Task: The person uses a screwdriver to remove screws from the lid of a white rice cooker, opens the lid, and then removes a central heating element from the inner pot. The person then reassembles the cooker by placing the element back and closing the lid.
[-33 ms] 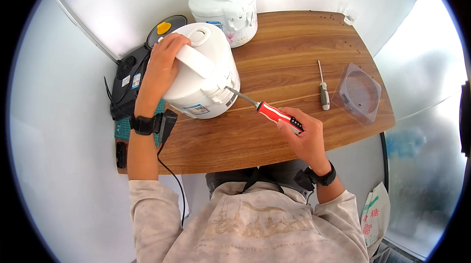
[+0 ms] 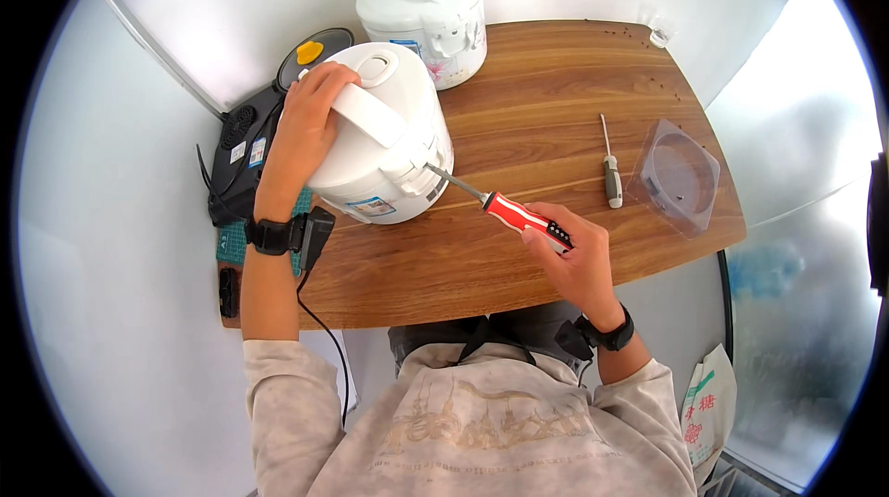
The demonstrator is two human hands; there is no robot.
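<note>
Okay, white rice cooker stands upright on the wooden table, its lid down; use it as landmark. Left hand curled over the far left end of its carry handle, fingers bent round it, so closed on the handle; how firmly, can't tell. Right hand, to the cooker's right and nearer the person, fingers wrapped round the red-and-white grip of a screwdriver, no gap left. Shaft slants up to the cooker's front latch area, tip at it; whether tip is wedged in or only touching, can't tell.

Just behind the cooker: second white cooker, lid down. Left of cooker: black appliance, round dark lid with yellow knob behind it. Nearer the person on that side: green mat, partly hidden. Well right of cooker: grey-handled screwdriver lying flat, clear plastic tray just beyond it. Far right behind: small dark bits scattered.
</note>
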